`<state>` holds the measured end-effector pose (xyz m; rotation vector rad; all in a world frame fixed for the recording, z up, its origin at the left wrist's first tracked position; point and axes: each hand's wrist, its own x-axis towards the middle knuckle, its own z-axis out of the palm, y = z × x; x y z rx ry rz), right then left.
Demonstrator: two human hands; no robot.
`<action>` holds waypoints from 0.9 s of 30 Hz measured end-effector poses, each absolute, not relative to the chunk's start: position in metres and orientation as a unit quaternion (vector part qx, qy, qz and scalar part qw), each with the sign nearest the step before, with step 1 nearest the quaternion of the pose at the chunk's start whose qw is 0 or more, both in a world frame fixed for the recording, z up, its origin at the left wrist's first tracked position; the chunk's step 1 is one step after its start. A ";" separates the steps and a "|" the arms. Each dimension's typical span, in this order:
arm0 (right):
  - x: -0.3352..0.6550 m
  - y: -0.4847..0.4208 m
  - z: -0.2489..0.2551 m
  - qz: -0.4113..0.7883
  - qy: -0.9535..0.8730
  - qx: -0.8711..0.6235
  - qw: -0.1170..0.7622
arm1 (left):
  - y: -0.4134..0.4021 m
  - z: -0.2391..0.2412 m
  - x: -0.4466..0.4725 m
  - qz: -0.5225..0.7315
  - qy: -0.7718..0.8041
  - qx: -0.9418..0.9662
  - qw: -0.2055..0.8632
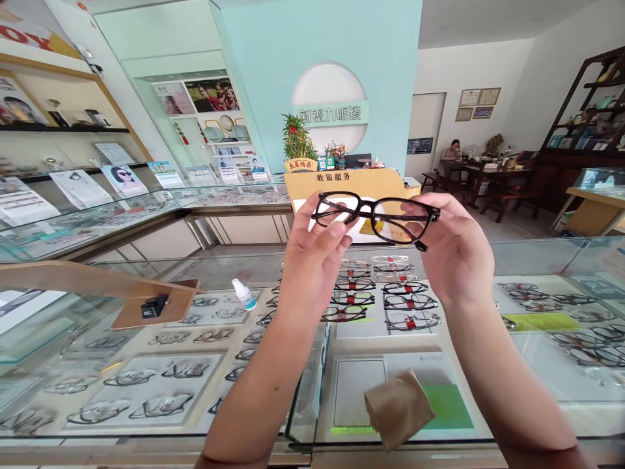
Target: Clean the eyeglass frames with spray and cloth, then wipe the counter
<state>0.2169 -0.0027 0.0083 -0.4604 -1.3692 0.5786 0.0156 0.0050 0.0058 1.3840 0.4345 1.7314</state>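
A pair of black-framed eyeglasses point(366, 208) is held up in front of me, above the glass counter, its clear lenses facing away or toward me; I cannot tell which. My left hand point(322, 241) pinches the left lens side, with the thumb near the lower rim. Around the right hinge and temple closes my right hand point(454, 234), its fingertips partly behind the frame. Below, a crumpled brown cloth point(398, 407) lies on the counter top. A small white spray bottle point(243, 294) with a blue label stands farther left.
Rows of eyeglasses point(410, 301) are displayed in the glass counter point(322, 378). At left, a wooden board point(146, 306) juts over the glass. A cashier desk point(351, 179) with a plant stands ahead. Far right, a person point(453, 151) sits at a dark table.
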 end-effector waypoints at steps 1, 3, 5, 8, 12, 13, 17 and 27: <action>0.216 -0.002 0.008 0.259 -0.625 -0.199 0.709 | 0.005 0.007 0.015 0.685 0.177 0.539 0.457; 0.215 0.000 0.006 0.251 -0.637 -0.184 0.705 | 0.005 0.010 0.016 0.666 0.180 0.522 0.502; 0.211 0.000 0.005 0.221 -0.656 -0.178 0.700 | 0.003 0.012 0.017 0.643 0.186 0.511 0.540; 0.205 -0.001 0.004 0.137 -0.683 -0.180 0.694 | -0.001 0.015 0.020 0.600 0.196 0.471 0.616; 0.200 -0.002 0.003 0.084 -0.690 -0.176 0.697 | -0.002 0.016 0.025 0.533 0.192 0.412 0.714; 0.200 -0.001 0.002 0.080 -0.691 -0.172 0.697 | -0.002 0.016 0.025 0.517 0.192 0.401 0.731; 0.202 0.000 0.000 0.078 -0.700 -0.160 0.691 | 0.002 0.013 0.025 0.458 0.202 0.380 0.778; 0.202 0.000 -0.001 0.085 -0.664 -0.179 0.721 | 0.015 0.003 0.017 0.476 0.309 0.530 0.629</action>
